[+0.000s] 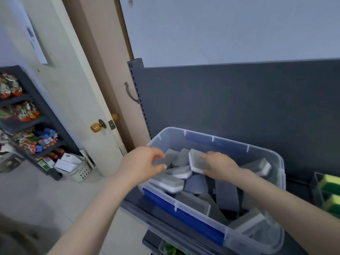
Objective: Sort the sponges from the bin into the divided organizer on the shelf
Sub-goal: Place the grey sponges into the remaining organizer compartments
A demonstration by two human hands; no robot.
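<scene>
the organizer — and its green sponges — run off the right edge.

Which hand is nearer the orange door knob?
Left. The left hand grips a sponge at the bin's end nearest the knob; the right hand is farther right.

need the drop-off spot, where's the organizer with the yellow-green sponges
In the head view the organizer sits at the far right edge, just right of the clear bin, holding yellow-green sponges.
</scene>
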